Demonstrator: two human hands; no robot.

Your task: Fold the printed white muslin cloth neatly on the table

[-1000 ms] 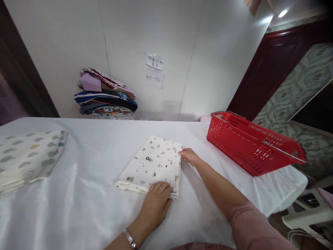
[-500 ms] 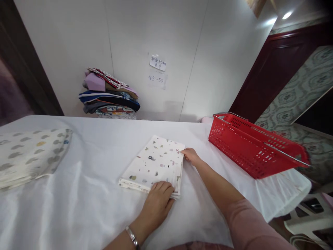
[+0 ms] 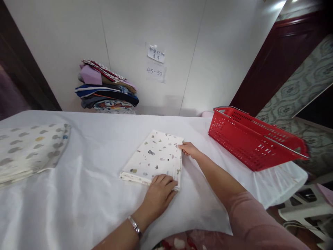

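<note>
A folded white cloth (image 3: 153,156), printed with small plants and figures, lies in the middle of the table. My left hand (image 3: 160,192) is at its near right corner, fingers over the top and thumb along the near edge, closed on it. At the far right corner, my right hand (image 3: 188,149) pinches the cloth's edge between thumb and fingers. The layers show along the near side of the fold. Farther left lies another folded white cloth (image 3: 31,149) with grey mushroom-like shapes, apart from both hands.
A red plastic basket (image 3: 249,142) with metal handles stands at the table's right end. White fabric covers the table (image 3: 99,187). Beyond the far edge, a pile of folded fabrics (image 3: 106,86) rises against the wall. Paper notes (image 3: 155,64) are stuck to that wall.
The view has tilted slightly down. My left fingers have slid a little rightwards toward the cloth's near right corner. My right hand still pinches the far right corner.
</note>
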